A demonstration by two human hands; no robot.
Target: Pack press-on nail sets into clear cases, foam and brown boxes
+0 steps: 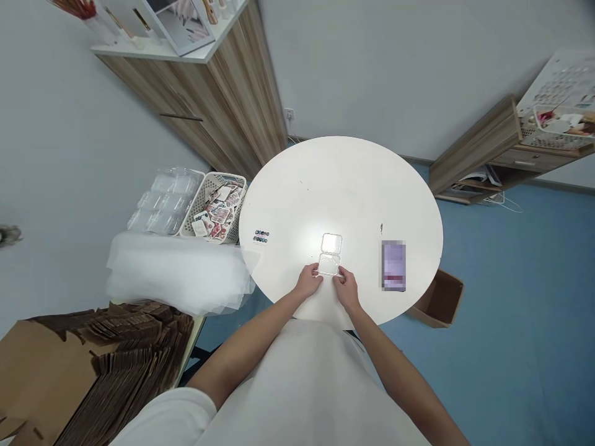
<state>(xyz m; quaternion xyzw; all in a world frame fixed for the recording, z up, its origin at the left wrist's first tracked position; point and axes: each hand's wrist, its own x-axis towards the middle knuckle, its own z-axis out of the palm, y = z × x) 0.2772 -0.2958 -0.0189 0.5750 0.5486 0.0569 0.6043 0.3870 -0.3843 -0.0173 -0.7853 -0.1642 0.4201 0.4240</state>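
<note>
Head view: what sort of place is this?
Probably a packing or craft workroom: brown cardboard is stacked at left, a white basket of printed cards sits beside the white table, and the left hand and right hand hold an open clear case.

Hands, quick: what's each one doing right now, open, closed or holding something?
Left hand: closed, holding the left edge of the opened clear case.
Right hand: closed, holding the same case's right edge.

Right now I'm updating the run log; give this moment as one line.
left hand: at clear case, left edge | right hand: at right edge | clear case: open | white table: small dark pieces left, purple item right
</note>
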